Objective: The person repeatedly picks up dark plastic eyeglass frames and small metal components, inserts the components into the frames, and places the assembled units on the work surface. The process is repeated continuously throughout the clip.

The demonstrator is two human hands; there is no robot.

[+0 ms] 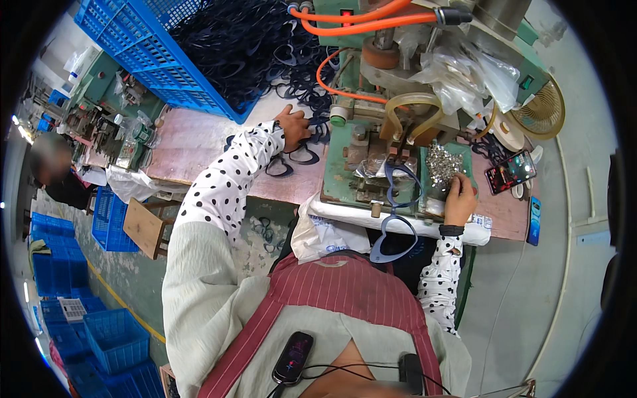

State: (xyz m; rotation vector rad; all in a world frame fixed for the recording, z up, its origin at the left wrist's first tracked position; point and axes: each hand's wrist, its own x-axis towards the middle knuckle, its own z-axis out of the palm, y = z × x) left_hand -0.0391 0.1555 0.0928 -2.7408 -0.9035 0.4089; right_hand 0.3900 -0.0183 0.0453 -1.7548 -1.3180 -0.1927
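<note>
A dark blue heart-shaped glasses frame (395, 237) hangs at the front of a green bench machine (345, 169), its upper part against the metal tooling. My left hand (293, 128) is closed, with bent fingers, among loose dark frames left of the machine. It seems to grip one of those frames. Another loose frame (304, 155) lies just below this hand. My right hand (459, 202) has its fingers pinched together at the edge of a pile of small shiny metal parts (443, 164) on the machine's right side. Whatever lies between those fingertips is hidden.
A blue plastic crate (179, 73) leans over a large heap of dark frames (232, 43). Orange hoses (371, 25) cross above. A phone (510, 172) and a fan (541, 109) stand right. Left are a wooden stool (146, 227), blue crates (116, 339) and another person (60, 176).
</note>
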